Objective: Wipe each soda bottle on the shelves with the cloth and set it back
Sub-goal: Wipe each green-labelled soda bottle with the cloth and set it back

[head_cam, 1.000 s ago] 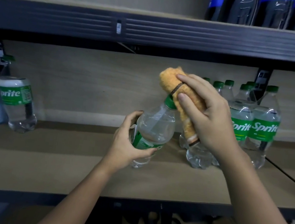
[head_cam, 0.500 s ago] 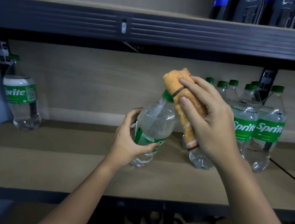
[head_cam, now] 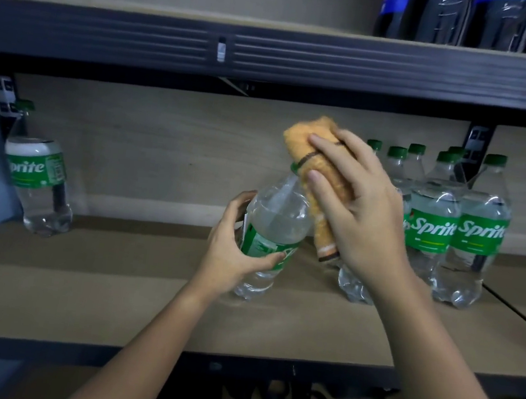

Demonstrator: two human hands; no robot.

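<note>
Left hand (head_cam: 231, 255) wrapped round the green label of a clear Sprite bottle (head_cam: 272, 230), fingers curled at the front, thumb behind — bottle tilted, neck leaning right, base just above or on the wooden shelf board (head_cam: 110, 296), cannot tell which. Right hand (head_cam: 358, 217) gripping a rolled orange cloth (head_cam: 313, 159), fingers spread over it, pressing it onto the cap and neck. Cluster of upright Sprite bottles (head_cam: 450, 229) just behind the right hand — one lone Sprite bottle (head_cam: 37, 178) far left by the upright. Dark cola bottles (head_cam: 476, 20) on the upper shelf, top right.
</note>
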